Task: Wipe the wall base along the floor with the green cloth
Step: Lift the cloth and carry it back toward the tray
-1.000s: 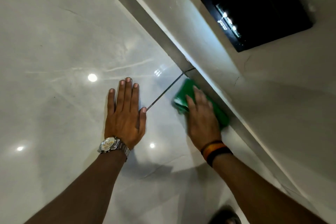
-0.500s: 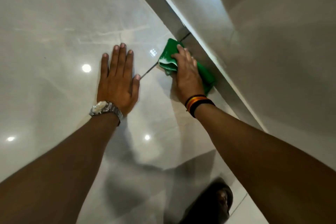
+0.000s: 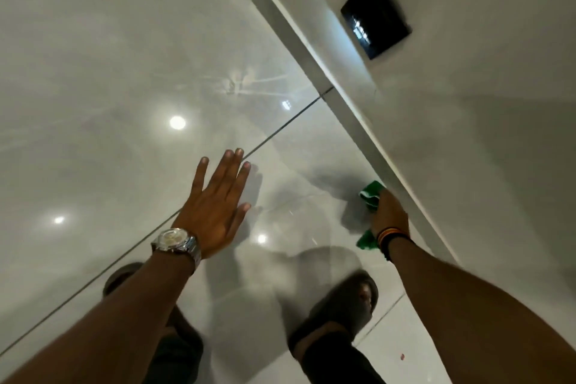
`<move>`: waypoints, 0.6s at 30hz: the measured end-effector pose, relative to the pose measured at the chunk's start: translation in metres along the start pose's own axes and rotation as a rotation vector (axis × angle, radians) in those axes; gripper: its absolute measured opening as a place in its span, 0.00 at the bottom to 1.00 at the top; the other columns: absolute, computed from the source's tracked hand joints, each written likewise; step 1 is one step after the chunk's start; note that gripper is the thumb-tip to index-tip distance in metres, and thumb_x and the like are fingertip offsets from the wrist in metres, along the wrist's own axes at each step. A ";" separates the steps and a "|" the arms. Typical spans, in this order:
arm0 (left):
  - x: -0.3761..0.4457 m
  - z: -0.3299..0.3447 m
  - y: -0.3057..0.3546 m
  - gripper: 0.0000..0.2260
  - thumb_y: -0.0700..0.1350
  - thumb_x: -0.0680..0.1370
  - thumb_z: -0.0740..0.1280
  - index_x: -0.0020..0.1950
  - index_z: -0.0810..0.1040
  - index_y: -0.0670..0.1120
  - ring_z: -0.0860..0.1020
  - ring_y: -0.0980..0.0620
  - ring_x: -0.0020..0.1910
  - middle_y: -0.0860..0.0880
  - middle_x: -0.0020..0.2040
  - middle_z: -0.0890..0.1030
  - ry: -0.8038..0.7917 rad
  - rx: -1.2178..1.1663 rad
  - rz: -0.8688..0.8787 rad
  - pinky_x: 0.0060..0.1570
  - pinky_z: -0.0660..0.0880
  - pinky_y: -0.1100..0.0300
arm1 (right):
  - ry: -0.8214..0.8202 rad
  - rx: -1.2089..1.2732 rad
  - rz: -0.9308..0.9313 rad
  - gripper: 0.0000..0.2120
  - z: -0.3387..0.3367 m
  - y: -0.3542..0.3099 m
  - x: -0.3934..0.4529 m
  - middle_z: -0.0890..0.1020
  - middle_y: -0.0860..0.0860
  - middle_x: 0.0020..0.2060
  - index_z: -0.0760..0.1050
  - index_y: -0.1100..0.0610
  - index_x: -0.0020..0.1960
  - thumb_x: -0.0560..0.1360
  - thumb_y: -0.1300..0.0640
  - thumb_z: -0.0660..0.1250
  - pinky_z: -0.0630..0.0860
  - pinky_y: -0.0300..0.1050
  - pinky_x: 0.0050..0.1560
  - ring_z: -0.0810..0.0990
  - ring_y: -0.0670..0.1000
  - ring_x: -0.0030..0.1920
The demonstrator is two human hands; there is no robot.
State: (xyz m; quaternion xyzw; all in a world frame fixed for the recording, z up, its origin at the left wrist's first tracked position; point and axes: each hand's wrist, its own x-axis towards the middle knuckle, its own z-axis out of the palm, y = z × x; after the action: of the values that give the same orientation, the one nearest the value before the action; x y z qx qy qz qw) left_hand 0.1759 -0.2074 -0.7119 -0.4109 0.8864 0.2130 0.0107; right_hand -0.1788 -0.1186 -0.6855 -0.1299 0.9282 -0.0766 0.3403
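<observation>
The grey wall base point(image 3: 349, 115) runs diagonally from the top centre down to the right, between the glossy floor and the white wall. My right hand point(image 3: 389, 212) presses a green cloth point(image 3: 371, 195) against the base where it meets the floor; green fabric also shows below the wrist. My left hand point(image 3: 218, 206), with a silver watch on the wrist, is spread with fingers apart just over the floor tile and holds nothing.
The glossy pale floor tiles point(image 3: 124, 72) have dark grout lines and reflect ceiling lights. A black wall plate point(image 3: 375, 14) sits on the white wall above the base. My feet in dark sandals point(image 3: 346, 302) stand near the bottom centre.
My right hand has slid the cloth back along the wall base, away from the grout joint and toward me. My left hand has lifted and shifted. The view has pulled back, showing my feet.
</observation>
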 end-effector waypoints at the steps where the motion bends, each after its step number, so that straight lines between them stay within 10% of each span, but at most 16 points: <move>1: -0.005 -0.021 0.009 0.32 0.55 0.86 0.48 0.87 0.52 0.39 0.49 0.39 0.88 0.39 0.88 0.48 0.001 -0.012 -0.011 0.85 0.37 0.39 | -0.035 0.166 0.019 0.10 -0.006 -0.012 -0.028 0.87 0.50 0.47 0.85 0.45 0.50 0.76 0.49 0.65 0.83 0.55 0.30 0.87 0.57 0.36; 8: 0.002 -0.227 0.084 0.33 0.54 0.86 0.50 0.88 0.50 0.41 0.45 0.40 0.88 0.40 0.88 0.46 0.127 -0.143 -0.137 0.85 0.38 0.39 | -0.158 0.315 -0.353 0.12 -0.051 -0.137 -0.213 0.86 0.52 0.54 0.82 0.46 0.62 0.80 0.47 0.65 0.85 0.62 0.48 0.85 0.52 0.56; 12: -0.032 -0.380 0.124 0.32 0.54 0.87 0.48 0.88 0.44 0.43 0.40 0.40 0.88 0.41 0.88 0.39 0.135 -0.108 -0.130 0.84 0.29 0.44 | -0.160 0.386 -0.430 0.13 -0.133 -0.214 -0.346 0.85 0.47 0.59 0.83 0.44 0.61 0.78 0.51 0.68 0.82 0.37 0.42 0.84 0.49 0.57; 15: -0.085 -0.492 0.149 0.32 0.53 0.87 0.50 0.88 0.46 0.43 0.41 0.41 0.88 0.42 0.88 0.39 0.187 -0.070 -0.188 0.83 0.27 0.46 | -0.110 0.408 -0.538 0.29 -0.215 -0.251 -0.447 0.78 0.47 0.68 0.72 0.47 0.74 0.78 0.72 0.60 0.72 0.33 0.65 0.77 0.48 0.65; 18: -0.129 -0.561 0.166 0.32 0.54 0.87 0.48 0.88 0.47 0.43 0.42 0.42 0.88 0.43 0.88 0.41 0.274 -0.038 -0.211 0.84 0.28 0.47 | -0.026 0.522 -0.648 0.32 -0.286 -0.267 -0.507 0.77 0.51 0.70 0.68 0.48 0.76 0.79 0.73 0.57 0.71 0.41 0.66 0.76 0.51 0.67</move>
State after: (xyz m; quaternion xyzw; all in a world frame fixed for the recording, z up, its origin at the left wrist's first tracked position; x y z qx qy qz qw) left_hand 0.2270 -0.2361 -0.1162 -0.5270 0.8273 0.1694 -0.0955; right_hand 0.0580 -0.2096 -0.0968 -0.3254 0.7845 -0.4106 0.3318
